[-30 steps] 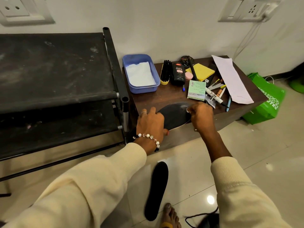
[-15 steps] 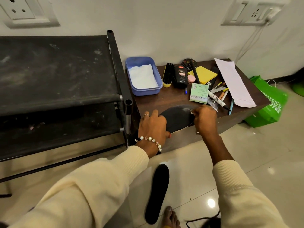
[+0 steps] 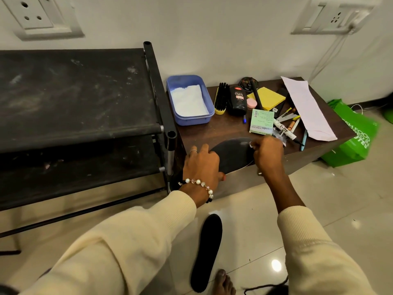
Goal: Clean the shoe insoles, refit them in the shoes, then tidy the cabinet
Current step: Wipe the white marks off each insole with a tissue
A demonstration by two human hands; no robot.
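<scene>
1. A black insole lies on the front edge of the dark wooden worktop, its near side overhanging the edge a little; a pale whitish smear shows near its right end.
2. The left hand holds the insole's left end: fingers curled over the top, thumb tucked below the worktop's edge. A beaded bracelet circles that wrist and a ring sits on one finger.
3. The right hand is bunched, knuckles up, at the insole's right end, right over the smear. Its fingertips appear to pinch something small and pale, too small to identify, so I cannot tell whether it truly grips anything.
4. A second black insole lies flat on the tiled floor between the cream sleeves, just beside a bare foot.
5. At the back of the worktop stands a blue plastic tub containing something white.
6. Right of the tub are a black brush with a yellow base, a black bottle labelled "Cherry", a small pink disc and a yellow pad.
7. A green box lies near the right hand, beside a scatter of pens and markers and a long white envelope.
8. A black two-tier fabric shoe rack stands touching the worktop's left side, its top dusty.
9. A green bag leans on the floor at the worktop's right end.
</scene>
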